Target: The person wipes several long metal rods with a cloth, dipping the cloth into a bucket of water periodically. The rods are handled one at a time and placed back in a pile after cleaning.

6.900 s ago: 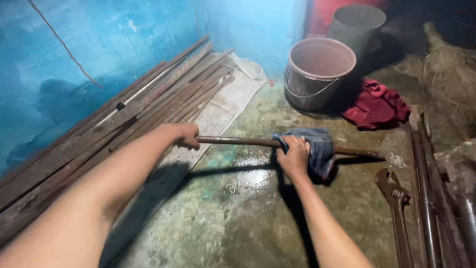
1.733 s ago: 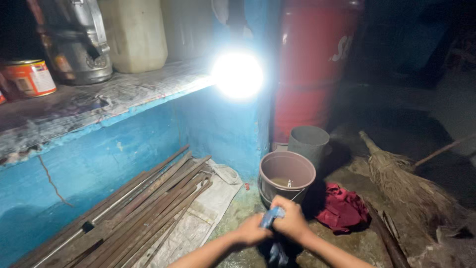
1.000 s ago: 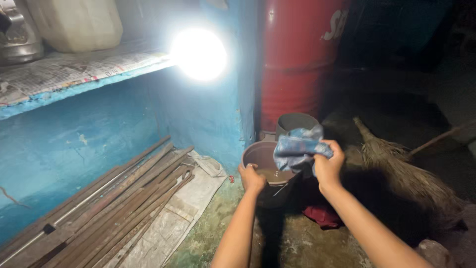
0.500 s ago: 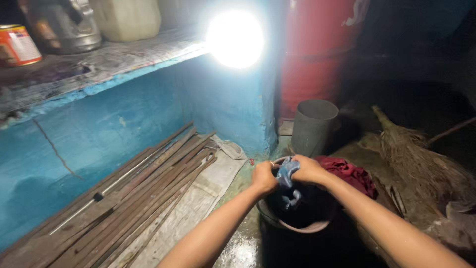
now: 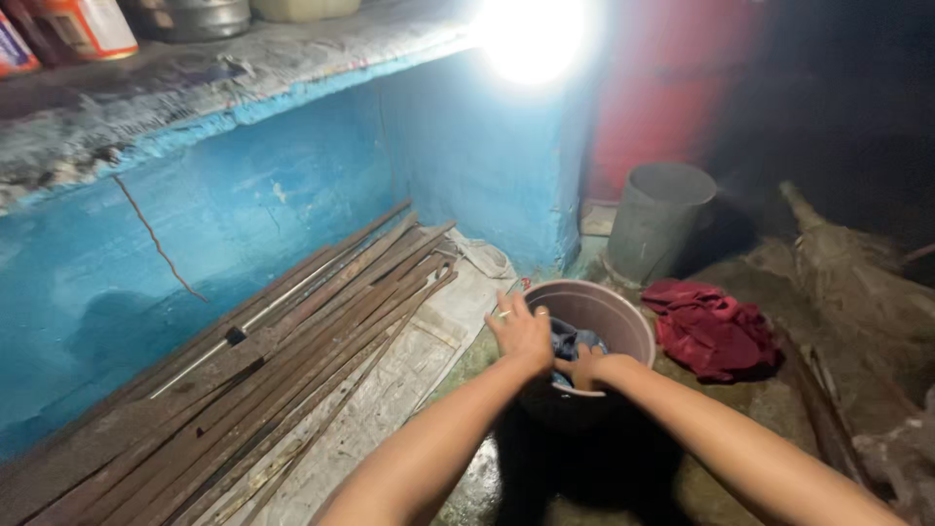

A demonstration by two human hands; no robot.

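**Both hands at the bucket**

The left hand (image 5: 521, 331) hovers over the near rim of the bucket (image 5: 623, 317), fingers spread and holding nothing. The right hand (image 5: 589, 370) dips inside, closed around the blue cloth (image 5: 568, 341). A red rag (image 5: 711, 326) lies on the floor just beside the bucket.

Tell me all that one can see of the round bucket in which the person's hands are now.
The bucket is round, with a pale pinkish-brown rim and what looks like a plastic wall; its lower part is lost in shadow. It stands upright on the wet, greenish floor, near the blue wall's corner, between the rusty rods and a red cloth. A blue cloth lies inside. The left hand rests spread over the near rim; the right hand reaches inside, on the cloth. Whether it holds water cannot be told.
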